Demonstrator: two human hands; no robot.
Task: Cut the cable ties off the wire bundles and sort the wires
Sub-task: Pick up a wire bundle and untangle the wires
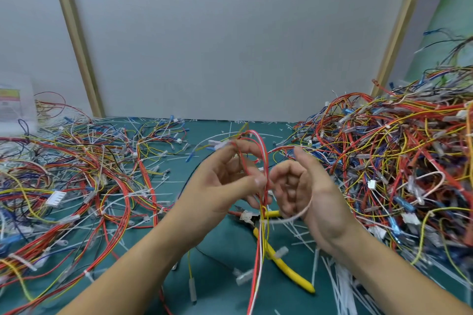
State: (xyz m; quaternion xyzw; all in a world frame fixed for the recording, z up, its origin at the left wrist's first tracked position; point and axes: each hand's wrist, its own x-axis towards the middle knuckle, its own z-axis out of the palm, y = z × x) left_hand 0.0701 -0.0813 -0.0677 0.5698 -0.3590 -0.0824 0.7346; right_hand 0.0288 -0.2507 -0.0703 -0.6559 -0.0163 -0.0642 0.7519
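left hand (225,181) pinches the wire bundle (263,161) upright between both hands, seemingly to separate strands. right hand (307,186) curls close beside, grip unclear. cutters (286,271) lie below the hands, within reach.

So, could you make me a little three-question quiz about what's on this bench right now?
1. True or false: the yellow-handled cutters are in the person's right hand.
2. Which side of the green mat holds the taller wire pile? A: left. B: right.
3. Fill in: the left hand pinches a wire bundle whose main colours are white and ____.
Key: 1 false, they lie on the mat; 2 B; 3 red.
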